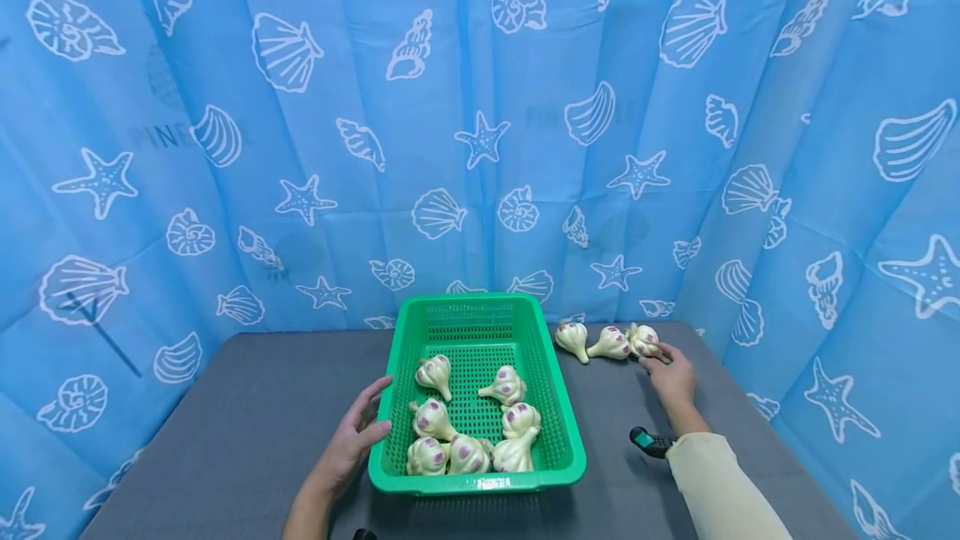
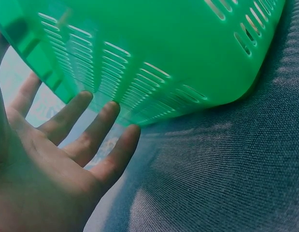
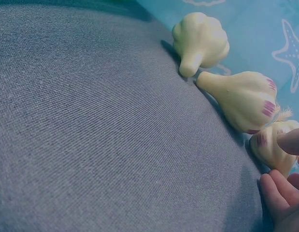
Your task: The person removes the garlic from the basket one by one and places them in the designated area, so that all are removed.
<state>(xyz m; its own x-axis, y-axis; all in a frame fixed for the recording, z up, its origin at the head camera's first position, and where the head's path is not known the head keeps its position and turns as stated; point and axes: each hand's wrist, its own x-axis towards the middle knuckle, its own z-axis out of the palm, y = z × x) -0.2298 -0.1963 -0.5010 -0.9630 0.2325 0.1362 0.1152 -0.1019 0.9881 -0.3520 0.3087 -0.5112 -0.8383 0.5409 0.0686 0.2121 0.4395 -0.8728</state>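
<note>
My right hand pinches the rightmost garlic bulb at the table's far edge. In the right wrist view, the thumb lies over that bulb and fingers are beside it. Two more bulbs lie to its left, a middle garlic bulb and a left garlic bulb. My left hand is at the left side of a green plastic basket, fingers extended against its slotted outer wall in the left wrist view. Several garlic bulbs lie inside the basket, mostly toward its near end.
A grey cloth covers the table. Blue curtains printed with white shells and starfish hang behind and along both sides. At the right wrist is a black device with a teal face. Part of another dark object shows at the bottom edge.
</note>
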